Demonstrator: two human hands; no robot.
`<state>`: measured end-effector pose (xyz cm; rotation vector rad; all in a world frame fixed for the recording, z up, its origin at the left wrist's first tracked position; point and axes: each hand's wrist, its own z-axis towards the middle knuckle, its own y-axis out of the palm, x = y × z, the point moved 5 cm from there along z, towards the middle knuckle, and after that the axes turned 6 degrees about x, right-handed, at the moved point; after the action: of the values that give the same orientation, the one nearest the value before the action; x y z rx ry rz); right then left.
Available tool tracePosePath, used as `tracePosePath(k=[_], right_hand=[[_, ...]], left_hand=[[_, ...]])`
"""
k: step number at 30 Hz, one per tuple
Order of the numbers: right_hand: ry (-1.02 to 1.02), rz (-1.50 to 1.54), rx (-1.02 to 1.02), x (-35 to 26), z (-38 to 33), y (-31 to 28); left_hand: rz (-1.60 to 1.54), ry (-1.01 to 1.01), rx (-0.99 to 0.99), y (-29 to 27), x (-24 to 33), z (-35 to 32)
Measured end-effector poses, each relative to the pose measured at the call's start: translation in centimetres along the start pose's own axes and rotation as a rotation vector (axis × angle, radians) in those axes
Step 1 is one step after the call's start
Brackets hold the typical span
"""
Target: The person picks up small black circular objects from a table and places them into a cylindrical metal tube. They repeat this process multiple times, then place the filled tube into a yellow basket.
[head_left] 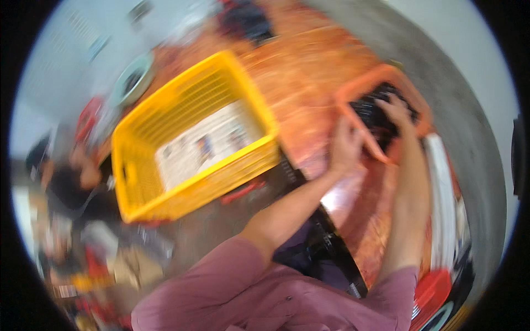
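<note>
An orange plastic basket (353, 88) sits at the far right of the orange-brown tabletop, with a heap of glossy black pieces (369, 113) in it. Motion blur keeps me from telling what kind of pieces they are. My right hand (396, 113) reaches over the basket's right side onto the heap, its fingers apart. At the basket's near left corner, my left hand (346, 146) is closed on the rim. To the left of my arms stands a large yellow plastic crate (204, 204), tilted in the view, with printed paper lying on its bottom.
Behind the crate is a pale green basin (141, 83) with something dark inside. Another person (72, 182) is at the left. White long pieces (441, 204) and a red plastic container (432, 292) lie at the right. A dark bundle (245, 22) rests at the table's far side.
</note>
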<state>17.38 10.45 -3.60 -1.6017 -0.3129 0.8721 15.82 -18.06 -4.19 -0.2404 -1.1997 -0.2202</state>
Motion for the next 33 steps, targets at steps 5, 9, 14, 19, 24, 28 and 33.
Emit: tracePosePath(k=[5,9,14,19,24,28,33], right_hand=[[-0.035,0.030,-0.064,-3.5,-0.4,4.2],[-0.218,-0.097,-0.150,-6.9,-3.3,5.4],[-0.317,-0.064,-0.137,-7.1,-4.4,4.6],[-0.355,0.059,-0.122,-4.5,-3.0,6.0],[-0.398,0.203,-0.185,-7.0,-5.1,5.7],[-0.332,0.078,-0.043,-9.6,-5.9,4.3],[-0.089,0.220,0.122,-8.2,-5.9,1.0]], left_hand=[[0.023,-0.025,0.031,0.1,-2.4,-1.2],[0.004,-0.018,0.050,0.3,-2.7,-1.4],[-0.007,-0.063,0.008,0.5,-2.3,-1.2],[-0.016,-0.068,0.008,0.0,-1.2,-1.0],[-0.051,-0.015,0.107,-0.1,-1.5,-0.5],[-0.078,0.005,0.031,-0.7,-0.9,0.9],[0.039,0.053,0.063,0.8,-2.1,0.5]])
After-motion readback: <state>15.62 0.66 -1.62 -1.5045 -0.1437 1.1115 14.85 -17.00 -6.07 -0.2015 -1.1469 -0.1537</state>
